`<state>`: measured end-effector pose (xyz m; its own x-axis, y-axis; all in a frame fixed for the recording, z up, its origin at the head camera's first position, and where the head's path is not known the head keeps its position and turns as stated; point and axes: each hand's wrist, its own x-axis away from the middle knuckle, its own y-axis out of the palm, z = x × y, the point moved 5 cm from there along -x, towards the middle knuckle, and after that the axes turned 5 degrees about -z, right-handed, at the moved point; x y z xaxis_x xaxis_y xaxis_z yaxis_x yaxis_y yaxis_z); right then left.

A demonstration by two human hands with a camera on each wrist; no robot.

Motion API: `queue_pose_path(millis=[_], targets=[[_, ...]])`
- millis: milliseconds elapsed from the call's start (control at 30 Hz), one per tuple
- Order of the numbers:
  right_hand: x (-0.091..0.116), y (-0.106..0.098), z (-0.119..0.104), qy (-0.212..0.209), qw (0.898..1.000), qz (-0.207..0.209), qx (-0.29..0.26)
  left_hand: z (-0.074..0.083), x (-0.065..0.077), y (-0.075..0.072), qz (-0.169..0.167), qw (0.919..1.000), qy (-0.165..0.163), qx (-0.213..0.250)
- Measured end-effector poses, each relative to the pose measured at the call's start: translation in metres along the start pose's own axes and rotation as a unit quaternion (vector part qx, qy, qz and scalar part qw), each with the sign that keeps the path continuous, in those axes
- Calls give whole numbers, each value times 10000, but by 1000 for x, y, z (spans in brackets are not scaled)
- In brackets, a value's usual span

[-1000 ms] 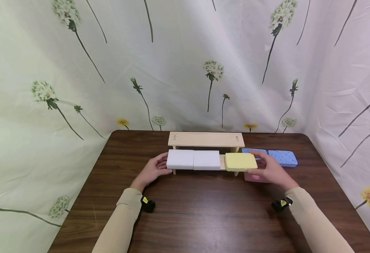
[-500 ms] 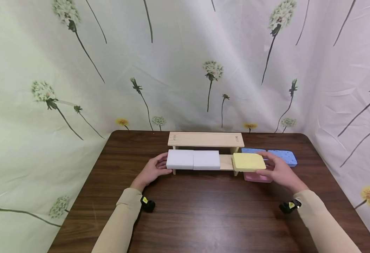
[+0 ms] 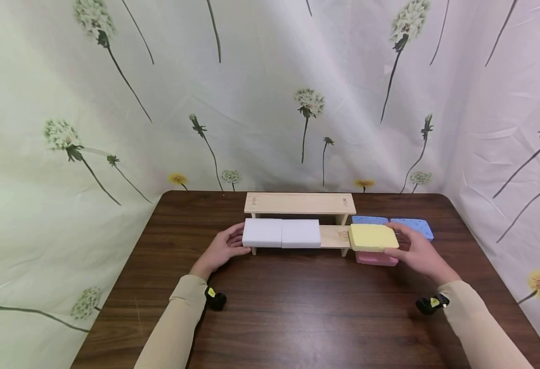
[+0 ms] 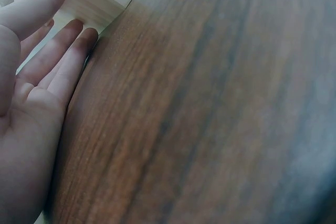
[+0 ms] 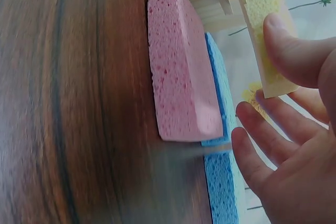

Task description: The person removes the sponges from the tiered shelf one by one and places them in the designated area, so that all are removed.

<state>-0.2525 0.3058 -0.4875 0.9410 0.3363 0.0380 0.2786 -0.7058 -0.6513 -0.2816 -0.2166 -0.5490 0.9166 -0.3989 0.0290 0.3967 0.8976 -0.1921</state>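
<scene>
My right hand (image 3: pixel 419 253) pinches the right end of a yellow sponge (image 3: pixel 374 237) between thumb and fingers. The sponge hangs past the right end of a low wooden shelf (image 3: pixel 332 236), above a pink sponge (image 5: pixel 184 66). In the right wrist view the thumb presses on the yellow face. Two white foam blocks (image 3: pixel 262 232) lie side by side on the shelf's left part. My left hand (image 3: pixel 222 249) rests against the left end of the left block and shelf. Its fingers look nearly straight beside the wooden leg (image 4: pixel 92 3) in the left wrist view.
A second, taller wooden shelf (image 3: pixel 299 203) stands just behind. Two blue sponges (image 3: pixel 413 228) lie on the dark wooden table (image 3: pixel 293 312) to the right, one partly hidden by the yellow sponge. A flower-printed cloth (image 3: pixel 260 102) hangs behind the table.
My right hand has moved right with the yellow sponge, from over the shelf to beyond its right end. The white blocks and my left hand have stayed in place.
</scene>
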Motion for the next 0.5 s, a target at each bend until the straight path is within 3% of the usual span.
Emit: queue_pose_path(millis=[500], targets=[[21, -21, 18, 367, 9990, 210, 171, -1, -1, 0, 32, 10000, -39, -73]])
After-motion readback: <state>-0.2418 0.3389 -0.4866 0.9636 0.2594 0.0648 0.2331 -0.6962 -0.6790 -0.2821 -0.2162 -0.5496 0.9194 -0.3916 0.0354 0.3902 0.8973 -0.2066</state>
